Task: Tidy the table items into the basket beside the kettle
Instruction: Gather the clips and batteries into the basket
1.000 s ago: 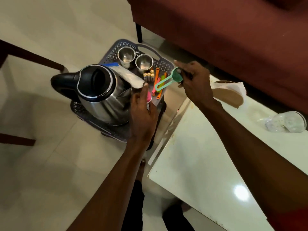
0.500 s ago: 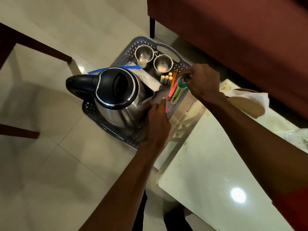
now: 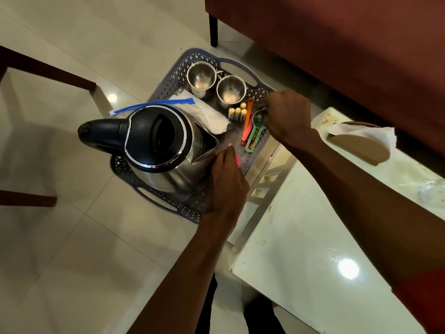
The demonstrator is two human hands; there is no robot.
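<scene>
A grey lattice basket point(image 3: 168, 85) sits on the floor and holds a steel kettle point(image 3: 156, 138). My right hand point(image 3: 286, 114) pinches the bowl end of a green measuring spoon point(image 3: 252, 141). The spoon lies low in the basket's right side, on orange and pink spoons point(image 3: 248, 119). My left hand point(image 3: 226, 182) is just right of the kettle's spout, inside the basket. Its fingers curl round a small pink item point(image 3: 238, 161), which is mostly hidden.
The basket also holds two steel cups point(image 3: 201, 78) point(image 3: 231, 91), several batteries point(image 3: 237, 113) and a white bag with a blue strip point(image 3: 209, 114). The white table point(image 3: 313, 237) on the right carries a brown holder with tissue point(image 3: 361, 143) and crumpled plastic point(image 3: 431, 189). A dark red sofa point(image 3: 337, 32) stands behind.
My right hand has lowered the green spoon from above the basket's edge down onto the orange spoons. My left hand stayed beside the kettle spout with the pink item.
</scene>
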